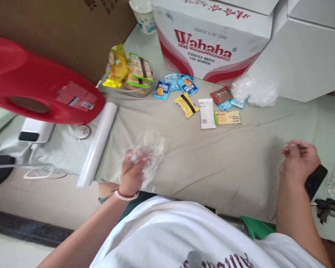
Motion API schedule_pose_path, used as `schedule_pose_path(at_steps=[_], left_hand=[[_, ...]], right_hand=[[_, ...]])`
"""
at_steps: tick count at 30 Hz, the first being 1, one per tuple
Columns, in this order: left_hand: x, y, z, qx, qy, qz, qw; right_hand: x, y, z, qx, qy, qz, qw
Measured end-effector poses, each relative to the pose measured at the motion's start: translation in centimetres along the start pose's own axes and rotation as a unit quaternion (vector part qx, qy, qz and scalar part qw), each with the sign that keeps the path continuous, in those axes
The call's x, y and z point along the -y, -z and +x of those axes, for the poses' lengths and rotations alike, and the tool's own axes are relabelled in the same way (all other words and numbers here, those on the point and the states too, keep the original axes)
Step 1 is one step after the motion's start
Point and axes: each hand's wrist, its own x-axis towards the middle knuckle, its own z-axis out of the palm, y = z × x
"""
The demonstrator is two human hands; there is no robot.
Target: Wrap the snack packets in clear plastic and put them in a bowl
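Observation:
My left hand (131, 173) is closed around a crumpled clear plastic bag (155, 154), held over the near edge of the cloth-covered surface (201, 152). Off to the right, the fingers of my right hand (299, 162) are curled together; whatever they may hold is too small to make out. Between and beyond my hands lie wrapped snacks: a yellow packet (187, 105), a white packet (207, 113), a pale green-edged packet (228, 117), a brown-red packet (221, 95) and several blue packets (162, 90). A clear plastic tub (141, 93) holds more packets.
A Wahaha water carton (212, 44) stands at the back, with bunched clear plastic (255, 89) beside it. On the left are a red jug (41, 82), a plastic film roll (97, 145) and a white power bank (36, 130). A black phone (316, 181) lies by my right wrist.

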Motion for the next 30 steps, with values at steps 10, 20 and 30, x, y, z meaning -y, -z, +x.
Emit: schedule_pose_path(at_steps=[10, 20, 30], left_hand=[[-1.6, -8.5, -2.5, 0.252, 0.181, -0.211, 0.927], [-1.3, -1.3, -1.4, 0.176, 0.218, -0.200, 0.939], [-1.4, -1.6, -1.1, 0.401, 0.248, -0.051, 0.880]], right_hand=[[13.2, -9.5, -24.6, 0.380, -0.386, 0.251, 0.802], [14.2, -12.6, -21.9, 0.362, -0.344, 0.234, 0.834], [13.0, -9.0, -21.6, 0.336, -0.317, 0.167, 0.871]])
